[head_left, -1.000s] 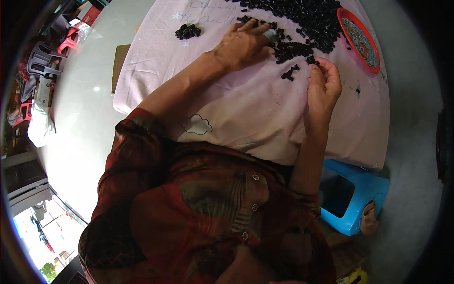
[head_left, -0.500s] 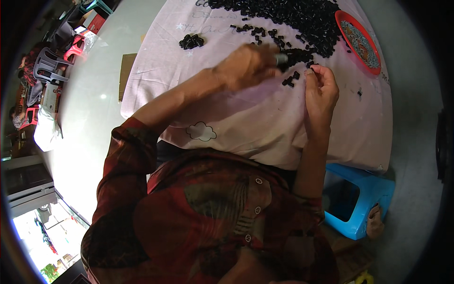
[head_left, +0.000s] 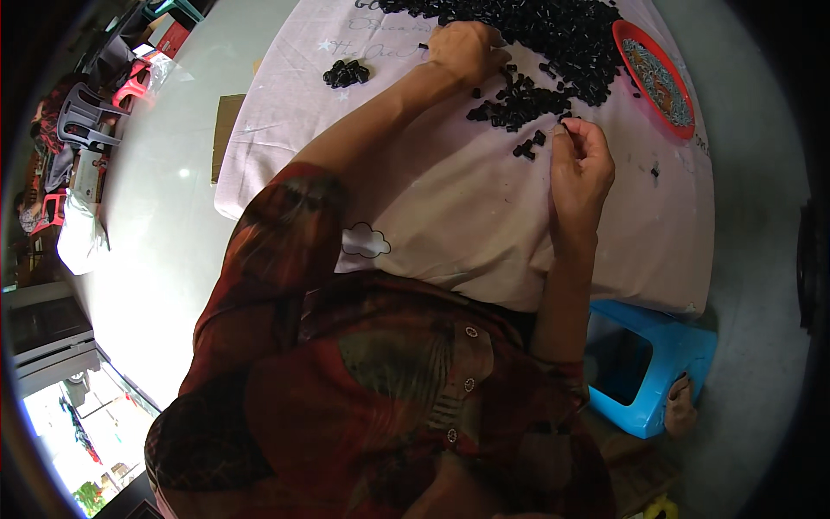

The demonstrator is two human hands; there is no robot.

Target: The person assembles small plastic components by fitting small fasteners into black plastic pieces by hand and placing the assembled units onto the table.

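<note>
A large heap of small black cylindrical plastic pieces (head_left: 553,39) covers the far part of the cloth-covered table (head_left: 432,199). My left hand (head_left: 467,52) reaches over the heap's left edge, back up and fingers bent down; most fingertips are hidden, so its hold is unclear. Nearer to me lies a smaller pile of the same pieces (head_left: 523,104), with a few strays (head_left: 529,145) in front of it. My right hand (head_left: 584,169) is closed in a pinch beside them, a small black piece (head_left: 564,119) at its thumb and fingertip.
A red oval tray (head_left: 689,131) holding many small metal parts stands at the table's right. A separate little cluster of black pieces (head_left: 346,73) lies far left. Below the right table edge is a blue plastic stool (head_left: 644,419). Chairs (head_left: 82,117) stand off to the left.
My left hand has moved away from me, from beside the smaller pile to the big heap's left edge. That smaller pile now shows more fully. My right hand stays nearly in place.
</note>
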